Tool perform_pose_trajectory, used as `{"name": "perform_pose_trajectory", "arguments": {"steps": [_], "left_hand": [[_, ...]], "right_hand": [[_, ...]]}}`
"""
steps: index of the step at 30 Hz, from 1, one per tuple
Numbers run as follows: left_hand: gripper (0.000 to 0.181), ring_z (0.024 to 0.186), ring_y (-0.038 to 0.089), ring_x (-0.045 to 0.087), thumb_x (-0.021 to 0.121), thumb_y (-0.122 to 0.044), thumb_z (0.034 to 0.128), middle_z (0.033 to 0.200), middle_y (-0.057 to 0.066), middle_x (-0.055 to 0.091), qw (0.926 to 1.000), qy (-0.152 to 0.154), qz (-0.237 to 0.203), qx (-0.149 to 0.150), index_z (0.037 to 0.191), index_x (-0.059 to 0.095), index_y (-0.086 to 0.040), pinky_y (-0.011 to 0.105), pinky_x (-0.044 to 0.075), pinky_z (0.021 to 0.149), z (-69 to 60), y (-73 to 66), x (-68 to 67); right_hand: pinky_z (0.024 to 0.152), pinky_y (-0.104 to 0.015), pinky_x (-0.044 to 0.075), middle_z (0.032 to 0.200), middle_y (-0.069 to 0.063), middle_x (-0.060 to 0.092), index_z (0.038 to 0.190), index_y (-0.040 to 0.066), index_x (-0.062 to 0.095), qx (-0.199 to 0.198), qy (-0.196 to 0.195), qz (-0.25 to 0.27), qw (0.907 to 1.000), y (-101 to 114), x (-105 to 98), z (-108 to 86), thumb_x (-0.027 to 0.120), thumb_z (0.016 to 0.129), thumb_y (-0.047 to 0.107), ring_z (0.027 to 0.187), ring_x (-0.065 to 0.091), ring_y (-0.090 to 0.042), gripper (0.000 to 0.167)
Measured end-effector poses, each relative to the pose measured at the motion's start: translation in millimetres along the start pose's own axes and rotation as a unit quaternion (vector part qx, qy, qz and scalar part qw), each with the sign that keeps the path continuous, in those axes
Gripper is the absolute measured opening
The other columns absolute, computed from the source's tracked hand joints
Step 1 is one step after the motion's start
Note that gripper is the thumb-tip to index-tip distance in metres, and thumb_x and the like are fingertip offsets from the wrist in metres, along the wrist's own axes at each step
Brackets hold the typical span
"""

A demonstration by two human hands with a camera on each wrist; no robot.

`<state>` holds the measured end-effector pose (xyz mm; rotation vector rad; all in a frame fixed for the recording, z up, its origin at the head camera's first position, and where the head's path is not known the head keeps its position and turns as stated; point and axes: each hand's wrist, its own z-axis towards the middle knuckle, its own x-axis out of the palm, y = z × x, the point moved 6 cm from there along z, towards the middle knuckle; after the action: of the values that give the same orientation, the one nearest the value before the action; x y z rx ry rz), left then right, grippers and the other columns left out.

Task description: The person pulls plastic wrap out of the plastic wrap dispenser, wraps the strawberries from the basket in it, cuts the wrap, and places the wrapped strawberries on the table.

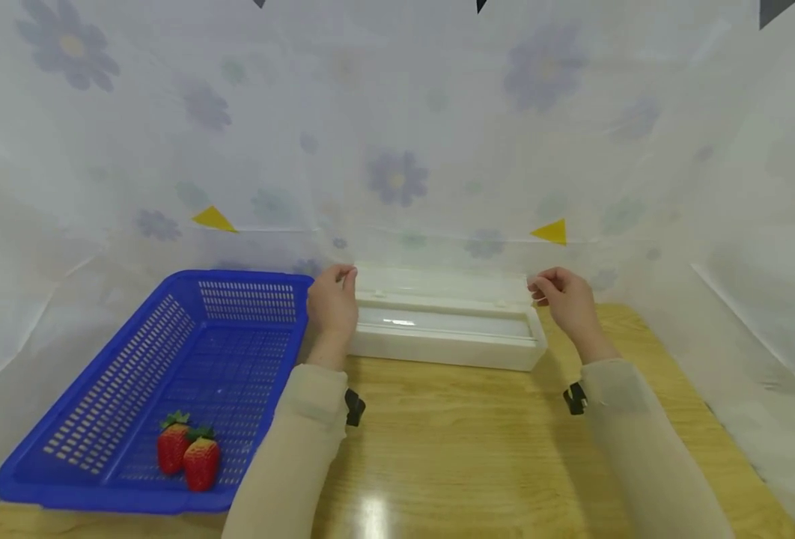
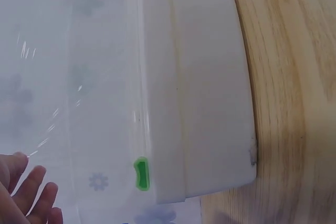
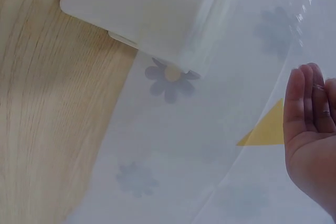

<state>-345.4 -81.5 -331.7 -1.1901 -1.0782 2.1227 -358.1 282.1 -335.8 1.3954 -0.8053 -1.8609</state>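
A long white cling film dispenser (image 1: 448, 352) lies on the table, with a film roll showing through its top opening. From its back side a clear sheet of cling film (image 1: 438, 283) stretches up between both hands. My left hand (image 1: 333, 303) pinches the film's left corner between thumb and fingertip, above the dispenser's left end. The right hand (image 1: 566, 299) pinches the opposite corner, just past the right end. Creases fan out from the left fingers (image 2: 34, 192) in the left wrist view. A green slider (image 2: 142, 173) sits at one end of the dispenser.
A blue plastic basket (image 1: 111, 494) stands at the left, close beside my left forearm. Two strawberries (image 1: 200, 464) lie in its near part. Behind the dispenser hangs a flower-patterned sheet (image 1: 397, 112) with yellow triangles. The wooden table (image 1: 451, 449) extends in front.
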Motion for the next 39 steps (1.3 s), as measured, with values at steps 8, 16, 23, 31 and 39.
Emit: {"name": "perform_pose_trajectory", "arguments": {"steps": [8,16,23,31,39], "left_hand": [[0.020,0.100,0.029,0.064,0.057,-0.022,0.0929,0.104,0.011,0.070,0.9992,0.003,-0.036,0.018,0.101,0.068,-0.006,0.040,0.049,0.089,1.9,-4.6,-3.1],[0.019,0.091,0.027,0.065,0.058,-0.020,0.0923,0.098,0.012,0.071,0.9979,-0.016,-0.050,0.038,0.100,0.069,-0.006,0.038,0.051,0.084,4.5,-11.8,-8.8],[0.018,0.087,0.027,0.065,0.060,-0.019,0.0912,0.096,0.013,0.071,0.9956,-0.033,-0.067,0.056,0.098,0.070,-0.005,0.037,0.051,0.081,6.5,-25.0,-20.5],[0.018,0.082,0.026,0.063,0.060,-0.016,0.0909,0.095,0.014,0.071,0.9899,-0.049,-0.115,0.067,0.098,0.069,-0.002,0.034,0.052,0.076,2.3,-40.1,-36.7],[0.015,0.077,0.023,0.063,0.063,-0.014,0.0890,0.090,0.014,0.071,0.9817,-0.065,-0.155,0.089,0.095,0.070,-0.002,0.029,0.049,0.069,-16.6,-45.1,-51.3]], "right_hand": [[0.065,-0.012,0.051,0.097,-0.013,0.063,0.110,-0.007,0.054,-0.010,-0.011,0.000,0.9999,6,-6,-3.2,0.044,0.099,0.023,0.071,0.056,0.005,0.034],[0.066,-0.010,0.050,0.086,0.008,0.061,0.110,-0.006,0.054,-0.037,-0.019,0.005,0.9991,16,-14,-6.5,0.045,0.099,0.025,0.071,0.055,0.006,0.035],[0.066,-0.009,0.050,0.079,0.024,0.056,0.109,-0.006,0.054,-0.056,-0.032,0.010,0.9979,32,-25,-9.3,0.047,0.098,0.023,0.070,0.056,0.006,0.032],[0.066,-0.008,0.049,0.078,0.029,0.056,0.106,-0.006,0.055,-0.082,-0.055,0.015,0.9949,48,-37,-13.3,0.049,0.097,0.020,0.070,0.057,0.006,0.028],[0.067,-0.007,0.048,0.081,0.027,0.058,0.099,0.004,0.058,-0.112,-0.061,0.005,0.9918,59,-51,-35.3,0.049,0.097,0.021,0.071,0.058,0.004,0.019]]}}
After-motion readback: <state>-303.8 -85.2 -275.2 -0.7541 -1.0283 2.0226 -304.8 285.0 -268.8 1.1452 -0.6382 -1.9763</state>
